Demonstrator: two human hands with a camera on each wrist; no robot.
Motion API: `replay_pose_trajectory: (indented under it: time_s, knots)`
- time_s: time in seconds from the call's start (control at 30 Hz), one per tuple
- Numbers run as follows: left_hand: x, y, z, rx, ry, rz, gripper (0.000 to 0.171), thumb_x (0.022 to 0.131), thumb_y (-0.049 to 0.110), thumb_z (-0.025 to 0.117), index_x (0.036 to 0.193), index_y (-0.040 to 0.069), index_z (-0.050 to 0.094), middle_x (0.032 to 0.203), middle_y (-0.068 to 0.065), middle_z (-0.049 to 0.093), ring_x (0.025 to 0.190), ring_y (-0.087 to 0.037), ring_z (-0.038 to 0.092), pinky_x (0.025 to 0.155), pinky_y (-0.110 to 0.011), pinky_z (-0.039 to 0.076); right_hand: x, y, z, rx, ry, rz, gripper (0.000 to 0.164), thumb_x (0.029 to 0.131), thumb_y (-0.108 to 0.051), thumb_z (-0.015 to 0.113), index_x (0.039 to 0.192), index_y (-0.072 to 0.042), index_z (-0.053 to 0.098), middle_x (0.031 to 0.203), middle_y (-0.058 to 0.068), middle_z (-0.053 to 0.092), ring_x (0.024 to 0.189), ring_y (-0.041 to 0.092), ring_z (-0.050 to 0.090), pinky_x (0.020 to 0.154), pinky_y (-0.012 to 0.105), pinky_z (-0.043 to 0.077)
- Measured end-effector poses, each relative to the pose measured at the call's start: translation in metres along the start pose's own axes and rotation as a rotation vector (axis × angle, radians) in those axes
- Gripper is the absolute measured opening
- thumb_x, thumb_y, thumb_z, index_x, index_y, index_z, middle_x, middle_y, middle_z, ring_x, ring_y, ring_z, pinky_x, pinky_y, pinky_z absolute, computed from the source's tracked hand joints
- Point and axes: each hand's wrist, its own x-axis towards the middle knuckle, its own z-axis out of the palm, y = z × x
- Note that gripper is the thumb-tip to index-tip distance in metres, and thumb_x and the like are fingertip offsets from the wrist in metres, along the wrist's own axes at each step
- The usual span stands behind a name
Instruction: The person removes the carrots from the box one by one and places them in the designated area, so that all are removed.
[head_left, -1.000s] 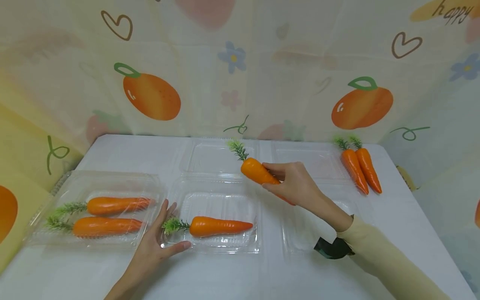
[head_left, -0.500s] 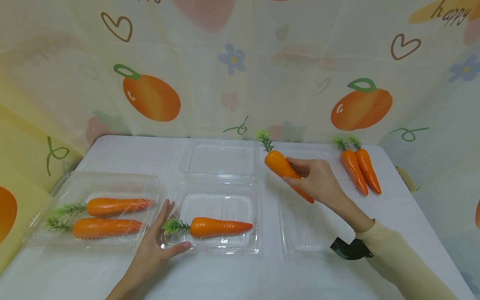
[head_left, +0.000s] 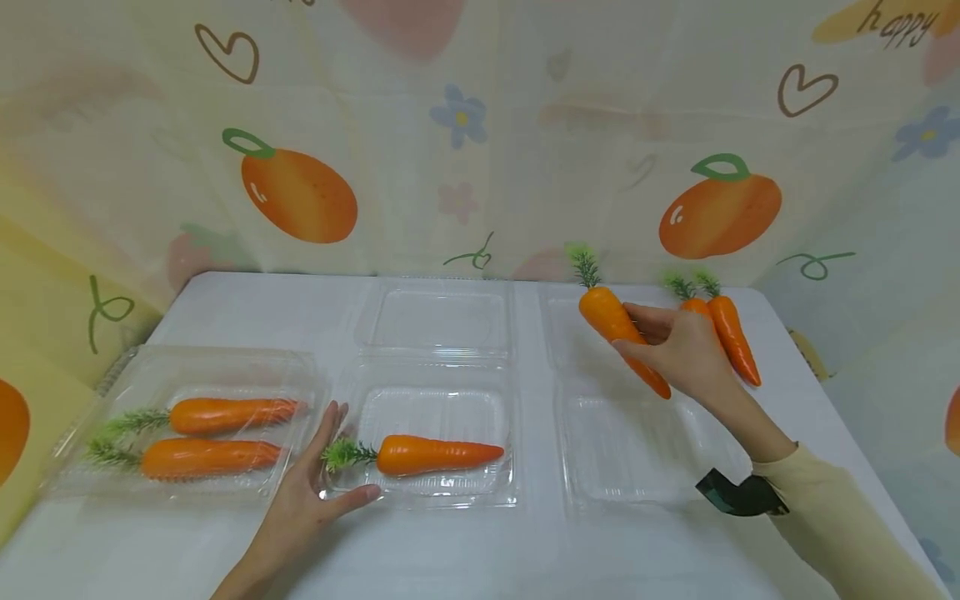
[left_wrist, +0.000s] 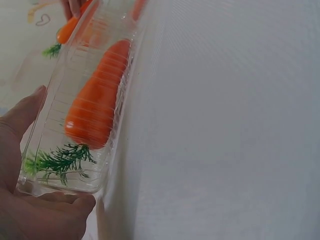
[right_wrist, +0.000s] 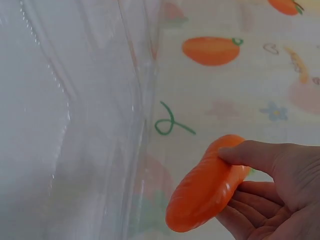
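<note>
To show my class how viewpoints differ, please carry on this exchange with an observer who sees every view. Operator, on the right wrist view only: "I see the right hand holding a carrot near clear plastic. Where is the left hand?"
Observer: The left hand is at the near left corner of the middle box.
Operator: What does that box hold?
Observer: One carrot, its green top toward the left hand.
Operator: Are any others lying loose?
Observer: Yes, a loose pair near the far right corner of the table; the right hand partly hides one of them.
</note>
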Motion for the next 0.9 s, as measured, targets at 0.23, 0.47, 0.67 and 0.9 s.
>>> replay_pose_trajectory:
  time_s: [0.23, 0.47, 0.67, 0.9]
  knots:
    - [-0.004, 0.000, -0.003, 0.016, -0.006, -0.041, 0.115, 0.077, 0.029, 0.084, 0.158, 0.028, 0.004, 0.164, -0.005, 0.014, 0.149, -0.036, 0.008, 0.111, -0.068, 0.016, -0.002, 0.012, -0.010, -0.009, 0.038, 0.026, 0.057, 0.086, -0.025, 0.077, 0.133, 0.001, 0.059, 0.118, 0.023, 0.067, 0.102, 0.036, 0.068, 0.068, 0.011, 0.052]
    - [0.000, 0.000, 0.000, -0.001, -0.007, -0.021, 0.114, 0.076, 0.029, 0.085, 0.158, 0.028, 0.005, 0.164, -0.004, 0.014, 0.149, -0.035, 0.007, 0.113, -0.066, 0.014, -0.005, 0.024, -0.022, -0.043, 0.084, 0.044, 0.059, 0.085, -0.027, 0.077, 0.133, 0.002, 0.058, 0.118, 0.025, 0.066, 0.102, 0.040, 0.067, 0.069, 0.006, 0.047]
    - [0.001, 0.001, 0.000, -0.003, -0.011, -0.034, 0.115, 0.076, 0.030, 0.085, 0.158, 0.029, 0.004, 0.164, -0.004, 0.015, 0.150, -0.034, 0.006, 0.113, -0.066, 0.013, -0.011, 0.034, -0.043, -0.050, 0.104, 0.175, 0.065, 0.088, -0.037, 0.073, 0.138, 0.000, 0.053, 0.124, 0.026, 0.062, 0.110, 0.041, 0.062, 0.068, 0.005, 0.045]
    - [0.000, 0.002, 0.000, 0.001, -0.012, -0.040, 0.116, 0.076, 0.030, 0.085, 0.159, 0.028, 0.004, 0.164, -0.005, 0.014, 0.149, -0.035, 0.006, 0.113, -0.066, 0.012, -0.017, 0.047, -0.055, -0.061, 0.091, 0.221, 0.069, 0.090, -0.041, 0.070, 0.141, 0.000, 0.049, 0.129, 0.028, 0.058, 0.113, 0.044, 0.059, 0.060, 0.003, 0.044]
